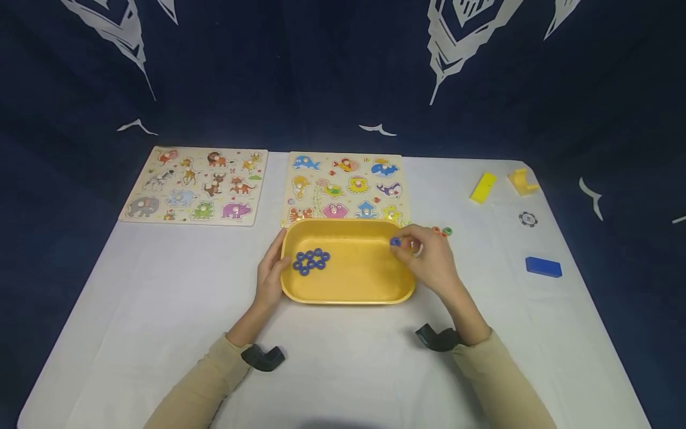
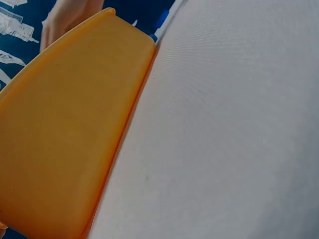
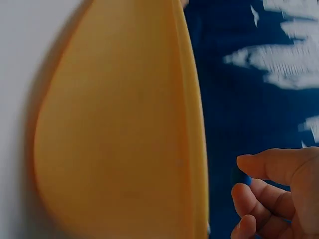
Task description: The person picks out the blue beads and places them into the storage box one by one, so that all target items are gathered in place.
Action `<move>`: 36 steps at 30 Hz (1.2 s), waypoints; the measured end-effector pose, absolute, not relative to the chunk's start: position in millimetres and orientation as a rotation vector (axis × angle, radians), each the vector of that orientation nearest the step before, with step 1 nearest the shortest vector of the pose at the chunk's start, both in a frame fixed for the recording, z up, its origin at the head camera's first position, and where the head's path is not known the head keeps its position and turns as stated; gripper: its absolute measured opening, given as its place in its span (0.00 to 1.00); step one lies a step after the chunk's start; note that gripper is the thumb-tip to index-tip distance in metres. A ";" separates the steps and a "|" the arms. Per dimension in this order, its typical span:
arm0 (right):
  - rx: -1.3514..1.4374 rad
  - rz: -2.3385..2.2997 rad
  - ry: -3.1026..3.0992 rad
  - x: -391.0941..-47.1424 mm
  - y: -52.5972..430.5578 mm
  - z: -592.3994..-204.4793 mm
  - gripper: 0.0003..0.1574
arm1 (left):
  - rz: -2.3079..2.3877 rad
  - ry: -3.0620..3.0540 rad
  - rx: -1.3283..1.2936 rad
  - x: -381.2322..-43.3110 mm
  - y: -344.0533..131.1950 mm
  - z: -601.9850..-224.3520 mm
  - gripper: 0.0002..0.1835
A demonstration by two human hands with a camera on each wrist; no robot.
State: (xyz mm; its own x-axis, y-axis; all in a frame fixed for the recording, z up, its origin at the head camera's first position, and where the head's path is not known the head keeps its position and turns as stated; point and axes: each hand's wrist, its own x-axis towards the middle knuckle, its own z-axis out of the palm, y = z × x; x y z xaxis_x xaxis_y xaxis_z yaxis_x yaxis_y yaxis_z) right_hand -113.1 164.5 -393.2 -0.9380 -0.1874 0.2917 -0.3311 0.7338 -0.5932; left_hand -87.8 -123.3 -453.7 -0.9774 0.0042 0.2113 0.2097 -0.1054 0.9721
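A yellow tray (image 1: 354, 296) sits in the middle of the white table. Several small blue rings (image 1: 311, 264) lie grouped at its left end. My left hand (image 1: 270, 275) grips the tray's left side, its thumb over the rim. Above the tray's right end my right hand (image 1: 429, 257) pinches a small blue ring (image 1: 395, 241) between thumb and fingers; the right wrist view shows the blue ring (image 3: 242, 176) at the fingertips, beside the tray wall (image 3: 124, 119). In the left wrist view the tray's outer wall (image 2: 75, 119) fills the left side.
Two wooden picture puzzle boards, one with land animals (image 1: 193, 186) and one with sea animals (image 1: 348, 185), lie behind. Small red and green rings (image 1: 442, 232) are beyond my right hand. Farther right are a yellow block (image 1: 483, 187), a yellow curved piece (image 1: 522, 182), a patterned disc (image 1: 527, 219) and a blue block (image 1: 543, 267).
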 end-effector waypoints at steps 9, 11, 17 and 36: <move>0.798 0.834 -2.982 -117.5 78.3 -414.1 0.08 | -2.251 -1.982 -0.254 -91.3 -125.0 -462.6 0.29; 0.853 0.771 -3.005 -118.0 66.9 -419.9 0.08 | -2.266 -1.981 -0.252 -92.9 -126.2 -467.0 0.29; 0.908 0.664 -3.022 -119.2 47.8 -429.5 0.07 | -2.253 -2.007 -0.268 -93.9 -126.4 -466.6 0.29; 0.660 1.258 -2.541 -89.5 125.7 -416.3 0.17 | -2.217 -2.018 -0.225 -88.6 -123.7 -453.2 0.28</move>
State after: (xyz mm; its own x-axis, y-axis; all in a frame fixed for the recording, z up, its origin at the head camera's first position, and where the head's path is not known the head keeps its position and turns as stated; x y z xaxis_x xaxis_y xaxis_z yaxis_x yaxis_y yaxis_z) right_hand -89.5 125.7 -416.3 -0.8724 -0.2917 0.3923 -0.4888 0.5302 -0.6928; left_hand -88.6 -123.7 -453.2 -0.9798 0.0006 0.2001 0.1992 -0.0937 0.9755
